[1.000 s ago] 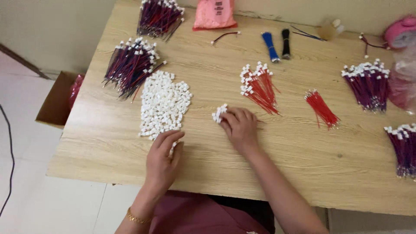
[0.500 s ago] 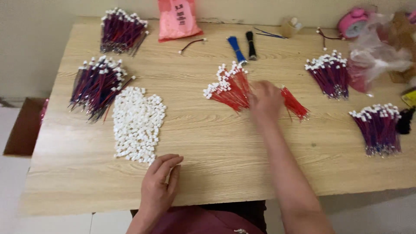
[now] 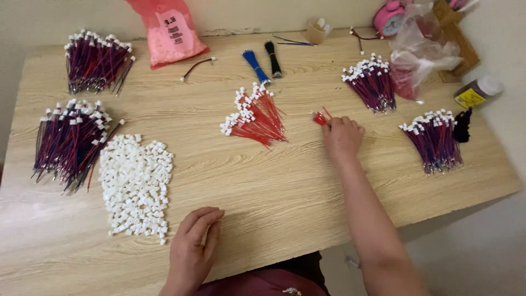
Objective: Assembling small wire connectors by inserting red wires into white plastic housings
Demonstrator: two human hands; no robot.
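My right hand [image 3: 342,136] reaches out over the wooden table [image 3: 285,186] and covers a small bundle of bare red wires [image 3: 320,117], whose ends stick out past my fingers. Whether the fingers grip the wires is hidden. Just left of it lies a fan of red wires with white connectors [image 3: 253,116]. My left hand [image 3: 193,249] rests flat near the table's front edge, fingers loosely apart, holding nothing. A pile of small white plastic connectors [image 3: 137,185] lies just left of that hand.
Bundles of red-and-blue wires with white ends lie at far left [image 3: 70,141], back left [image 3: 96,61], back right [image 3: 371,81] and right [image 3: 435,139]. A pink bag [image 3: 167,32], blue [image 3: 256,66] and black [image 3: 273,58] wire bundles, a clear plastic bag [image 3: 424,48] and a small bottle [image 3: 475,92] stand at the back.
My right hand moved from the white connector pile rightward, past the red connector wires, onto the bare red wire bundle. My head view shifted right. The left hand stayed at the front edge.
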